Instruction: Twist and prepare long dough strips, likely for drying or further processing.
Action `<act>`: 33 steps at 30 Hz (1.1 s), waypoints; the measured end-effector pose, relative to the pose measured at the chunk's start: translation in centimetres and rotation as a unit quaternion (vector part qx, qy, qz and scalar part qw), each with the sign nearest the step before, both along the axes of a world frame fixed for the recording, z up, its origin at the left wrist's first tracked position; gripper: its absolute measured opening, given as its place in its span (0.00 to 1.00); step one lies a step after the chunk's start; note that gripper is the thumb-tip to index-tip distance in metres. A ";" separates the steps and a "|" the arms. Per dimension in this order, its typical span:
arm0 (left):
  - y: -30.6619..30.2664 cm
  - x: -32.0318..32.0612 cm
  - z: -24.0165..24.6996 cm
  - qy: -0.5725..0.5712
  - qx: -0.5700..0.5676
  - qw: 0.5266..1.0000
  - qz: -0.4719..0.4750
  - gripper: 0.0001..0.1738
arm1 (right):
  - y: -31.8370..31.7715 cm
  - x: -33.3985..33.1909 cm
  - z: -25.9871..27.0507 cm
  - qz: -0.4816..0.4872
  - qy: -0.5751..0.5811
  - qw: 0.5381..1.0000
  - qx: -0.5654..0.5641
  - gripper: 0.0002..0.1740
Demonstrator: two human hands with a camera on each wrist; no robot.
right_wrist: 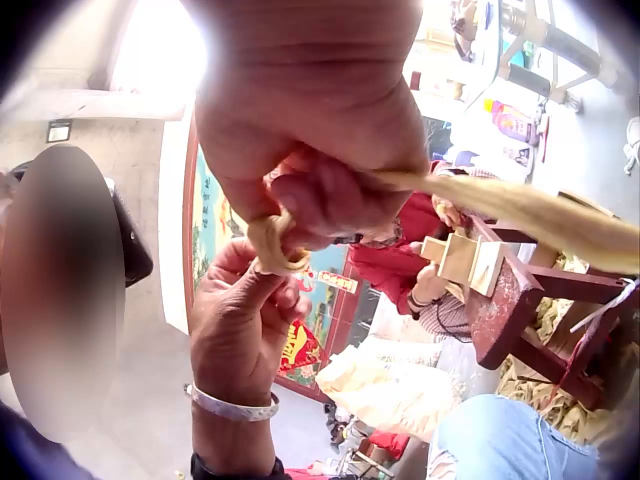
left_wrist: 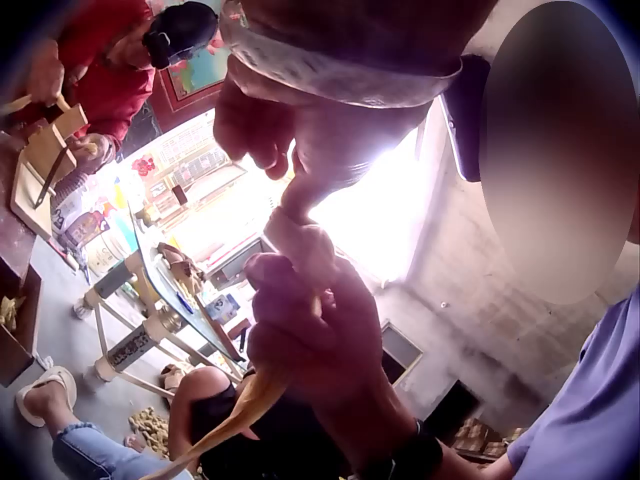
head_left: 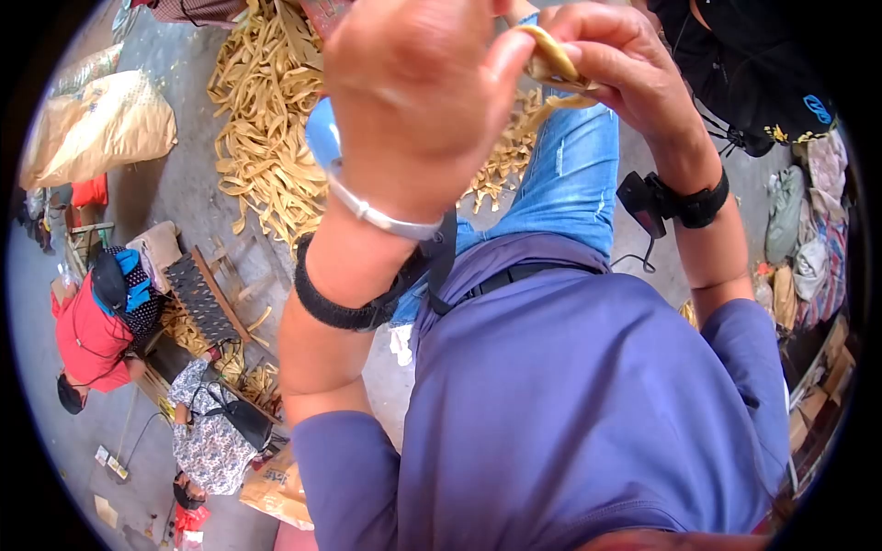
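Note:
A tan, flat, flexible strip [head_left: 551, 61] is wound into a small loop between my two hands, held up in front of my body. My right hand [head_left: 634, 69] pinches the loop between thumb and fingers. In the right wrist view, the strip's long tail [right_wrist: 520, 212] runs out of that hand to the right. My left hand [head_left: 418, 106], with a silvery bangle [head_left: 381, 217] at its wrist, grips the loop's other side; its thumb lies close against the coil. From the right wrist view, the left fingertips [right_wrist: 262, 288] press at the coil's lower edge.
A large heap of similar strips [head_left: 266, 119] covers the floor ahead. A person in red [right_wrist: 400, 250] works at a wooden device [right_wrist: 470, 262] on a dark red bench [right_wrist: 510, 310]. Other people sit to the left. A paper sack [head_left: 106, 129] lies at the far left.

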State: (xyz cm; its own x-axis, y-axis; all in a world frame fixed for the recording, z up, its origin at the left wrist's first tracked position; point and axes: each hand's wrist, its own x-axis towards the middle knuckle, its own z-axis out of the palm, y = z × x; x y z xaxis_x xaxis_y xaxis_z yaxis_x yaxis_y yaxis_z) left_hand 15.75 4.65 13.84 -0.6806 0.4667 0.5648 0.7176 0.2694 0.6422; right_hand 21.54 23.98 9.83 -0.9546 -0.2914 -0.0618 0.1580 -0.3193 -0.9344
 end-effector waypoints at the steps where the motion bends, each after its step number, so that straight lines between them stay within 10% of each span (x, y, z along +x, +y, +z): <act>1: -0.2 0.1 -0.7 -0.029 0.003 1.000 0.000 0.10 | -0.1 0.2 -0.1 0.006 0.002 0.999 -0.039 0.08; 9: -1.9 0.9 -2.7 -0.259 0.031 0.958 -0.116 0.08 | -2.8 1.3 -1.6 -0.113 -0.027 0.993 -0.009 0.16; 15: -3.2 0.4 -2.3 -0.523 0.119 0.835 -0.123 0.04 | -3.7 1.5 -1.1 -0.124 0.000 0.992 0.025 0.16; 23: -4.8 -1.3 -4.2 -0.415 0.212 0.882 -0.077 0.09 | -2.3 1.0 -0.5 -0.135 0.100 0.962 0.214 0.06; 27: -3.4 -2.0 -1.6 -0.421 0.074 0.887 -0.176 0.15 | -3.3 -0.5 -0.4 -0.124 0.104 0.976 0.146 0.05; 33: -3.3 -3.9 -3.0 -0.562 0.108 0.810 -0.128 0.11 | -1.4 -3.6 0.0 -0.096 0.179 0.932 0.301 0.05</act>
